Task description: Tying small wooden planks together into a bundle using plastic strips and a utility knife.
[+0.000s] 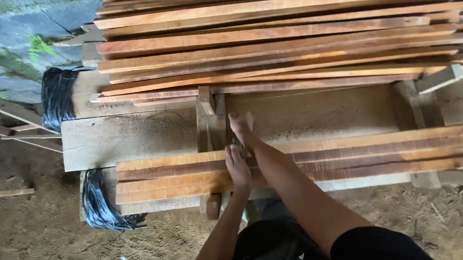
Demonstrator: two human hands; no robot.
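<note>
Lower centre of frame: left hand (238, 168) rests, fingers curled, on the near wooden slats (345, 159). Right hand (240, 125) reaches past them to the bench board (139, 136); its grip cannot be told. Slats look stiff, light, splintery; best held mid-length. Upper frame: larger slat stack (279, 41).

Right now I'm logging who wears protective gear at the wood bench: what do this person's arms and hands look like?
Both arms are bare from shoulder to fingertips. The left hand and right hand wear no gloves, and no watch, ring or wristband shows. The only clothing in view is a black top, apparently sleeveless, with dark cloth at the lap.
</note>
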